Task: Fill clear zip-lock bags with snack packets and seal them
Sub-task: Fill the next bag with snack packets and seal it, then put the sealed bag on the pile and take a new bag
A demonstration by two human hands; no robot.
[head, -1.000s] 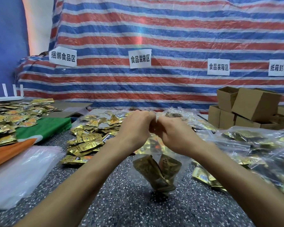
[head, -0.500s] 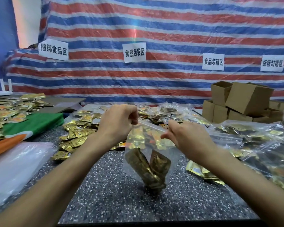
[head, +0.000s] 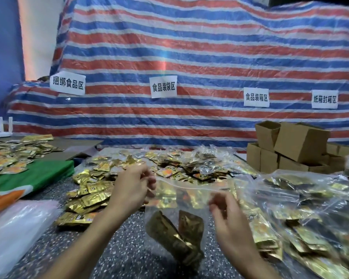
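Note:
A clear zip-lock bag (head: 175,200) hangs upright in front of me above the speckled table (head: 127,256). Gold snack packets (head: 179,236) lie in its bottom. My left hand (head: 131,188) pinches the bag's top left corner. My right hand (head: 228,216) pinches the zip strip near the top right corner. The strip runs stretched between both hands. A pile of loose gold packets (head: 89,194) lies on the table left of my left hand.
Filled clear bags (head: 302,210) are heaped at the right, more at the back middle (head: 199,164). Brown cardboard boxes (head: 290,146) stand at the back right. Empty clear bags (head: 14,228) lie front left, beside a green and orange cloth (head: 30,178). A striped tarp (head: 189,67) hangs behind.
My hands were together at the middle of the bag's top. They have slid apart along the zip strip, left hand to the left corner, right hand to the right.

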